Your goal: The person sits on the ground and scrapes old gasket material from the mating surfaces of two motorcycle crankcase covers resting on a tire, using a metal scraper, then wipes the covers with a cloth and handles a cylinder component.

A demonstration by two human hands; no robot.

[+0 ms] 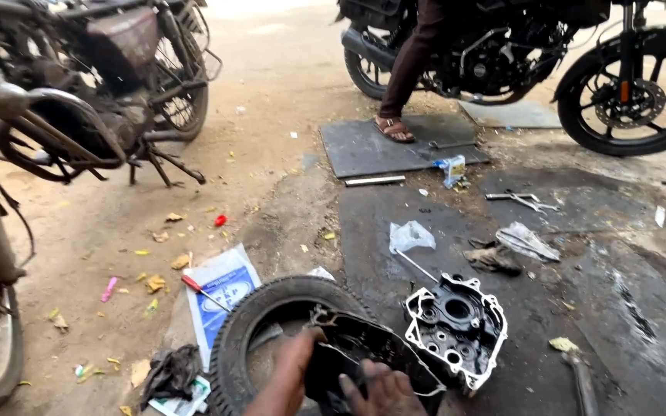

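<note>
A black engine cover (364, 358) rests on a tyre (252, 323) lying flat on the ground, at the bottom centre of the view. The left hand (294, 370) grips its near edge; the right hand (383, 393) lies spread on its face. Just beside it, to the right, a second casing (456, 323) with a pale gasket rim sits tilted on oily ground. A red-handled screwdriver (202, 291) lies left of the tyre. The cover could probably slip off the rounded tyre if the grip loosens.
</note>
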